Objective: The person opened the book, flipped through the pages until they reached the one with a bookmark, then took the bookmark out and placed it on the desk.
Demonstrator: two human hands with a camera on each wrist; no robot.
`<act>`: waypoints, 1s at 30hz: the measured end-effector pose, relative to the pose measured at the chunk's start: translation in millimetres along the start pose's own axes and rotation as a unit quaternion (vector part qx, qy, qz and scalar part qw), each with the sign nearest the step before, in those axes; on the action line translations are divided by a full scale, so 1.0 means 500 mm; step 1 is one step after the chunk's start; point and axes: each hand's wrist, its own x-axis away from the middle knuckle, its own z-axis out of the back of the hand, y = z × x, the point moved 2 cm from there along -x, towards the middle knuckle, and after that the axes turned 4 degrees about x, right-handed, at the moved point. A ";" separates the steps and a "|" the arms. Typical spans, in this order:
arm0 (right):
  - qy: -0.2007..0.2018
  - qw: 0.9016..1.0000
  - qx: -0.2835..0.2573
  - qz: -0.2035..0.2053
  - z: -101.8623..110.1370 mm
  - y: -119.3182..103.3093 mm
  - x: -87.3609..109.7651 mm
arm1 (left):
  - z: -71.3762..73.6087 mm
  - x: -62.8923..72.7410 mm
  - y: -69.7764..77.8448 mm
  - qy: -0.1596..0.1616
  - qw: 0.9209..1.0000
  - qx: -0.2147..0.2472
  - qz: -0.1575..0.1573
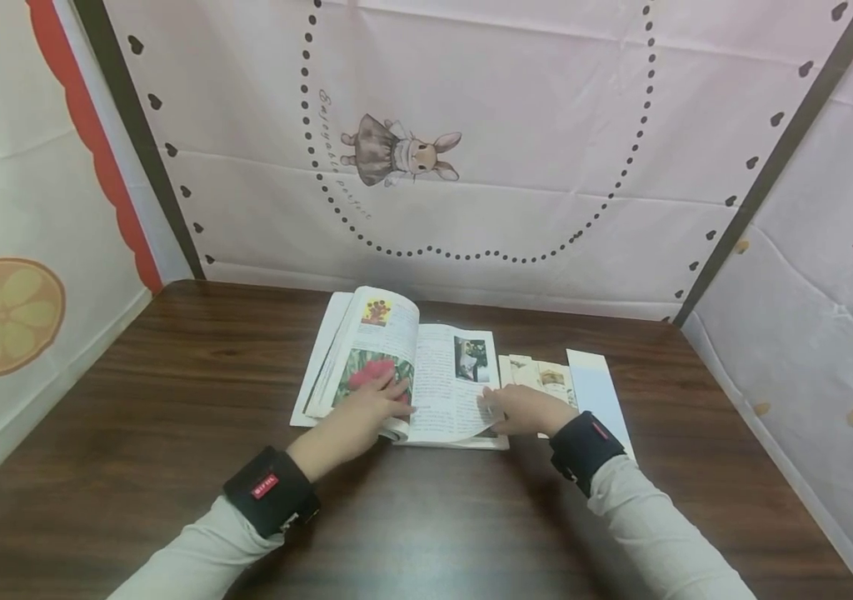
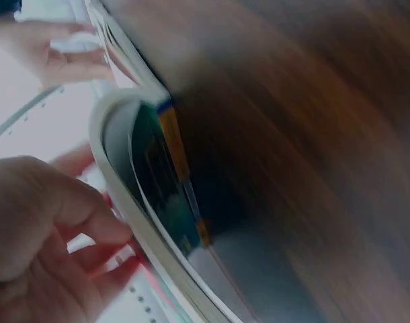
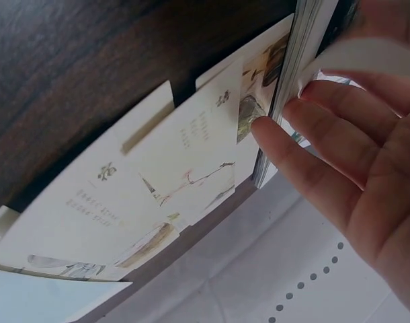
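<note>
An open book (image 1: 437, 383) with printed text and colour photos lies near the back of the table. My left hand (image 1: 359, 412) rests on its left-hand pages, fingers spread over a picture of a red flower. In the left wrist view the thick curved stack of pages (image 2: 148, 232) bends up beside the fingers. At the lower right corner of the book, my right hand (image 1: 531, 408) pinches a page, whose edge is lifted and curls. In the right wrist view that white page (image 3: 373, 57) bends between thumb and fingers, the other fingers lying along the book's edge.
Right of the book lie several cream cards (image 1: 552, 379) with small pictures and writing, partly under the right hand. Beyond them is a pale blue sheet (image 1: 597, 392). The dark wooden table (image 1: 172, 375) meets printed cloth walls (image 1: 516, 150) at the back and both sides.
</note>
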 end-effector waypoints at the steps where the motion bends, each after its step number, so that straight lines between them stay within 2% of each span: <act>1: 0.001 1.000 -0.001 0.001 0.000 0.000 0.000 | -0.002 -0.001 0.004 -0.010 1.000 0.011 0.008; 3: 0.003 1.000 0.000 0.003 0.000 0.000 0.000 | -0.003 -0.004 0.009 -0.008 0.999 0.033 0.035; 6: 0.004 1.000 0.007 0.009 -0.001 0.000 -0.001 | -0.003 -0.009 0.013 0.011 0.998 0.044 0.054; 10: 0.017 0.999 0.029 0.029 -0.001 0.002 -0.003 | -0.008 -0.017 0.016 0.009 0.998 0.029 0.061; 15: 0.061 0.996 0.050 0.039 0.010 0.001 -0.005 | -0.019 -0.030 0.023 -0.005 0.998 0.005 0.063; 19: 0.118 0.989 0.074 0.041 0.021 -0.004 -0.003 | -0.026 -0.036 0.030 -0.004 0.998 -0.009 0.057; 21: 0.160 0.982 0.087 0.055 0.028 -0.010 -0.002 | -0.029 -0.038 0.032 -0.002 0.998 -0.016 0.055; 23: 0.213 0.969 0.101 0.075 0.038 -0.017 -0.002 | -0.031 -0.040 0.033 0.002 0.998 -0.024 0.055; 27: 0.307 0.937 0.128 0.108 0.062 -0.037 0.006 | -0.033 -0.043 0.035 0.014 0.998 -0.038 0.052; 30: 0.360 0.912 0.142 0.134 0.079 -0.061 0.014 | -0.035 -0.047 0.037 0.024 0.997 -0.048 0.060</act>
